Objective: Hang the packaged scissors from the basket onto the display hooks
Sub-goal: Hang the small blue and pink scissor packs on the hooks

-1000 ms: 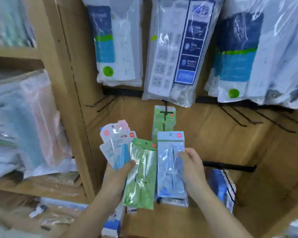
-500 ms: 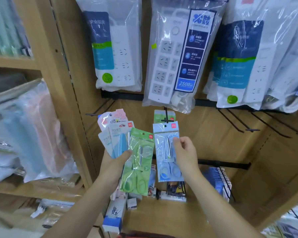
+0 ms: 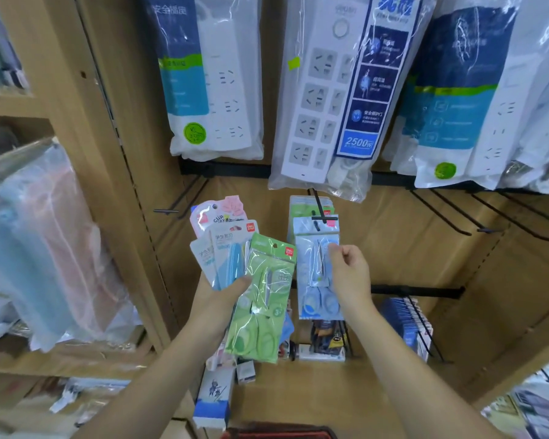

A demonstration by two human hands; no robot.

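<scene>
My left hand (image 3: 217, 296) grips a fan of packaged scissors: a green pack (image 3: 262, 299) in front, pale blue packs (image 3: 227, 255) and a pink-topped pack (image 3: 217, 212) behind. A light blue scissors pack (image 3: 316, 267) hangs with its top hole at the tip of a black display hook (image 3: 319, 205), in front of a green pack (image 3: 305, 204) on the same hook. My right hand (image 3: 349, 275) pinches the blue pack's right side at mid height. The red rim of the basket (image 3: 279, 432) shows at the bottom edge.
Bagged power strips (image 3: 333, 96) hang in a row just above the hook. Bare black hooks (image 3: 457, 213) jut out to the right and one (image 3: 171, 207) to the left. Small boxes (image 3: 213, 403) and hanging blue packs (image 3: 406, 324) sit lower down. Wooden shelves with bagged goods (image 3: 42, 242) stand left.
My right hand lifted the light blue pack up from beside the fan to the hook, where its top now sits at the hook's tip. The left hand rose slightly with its fan.
</scene>
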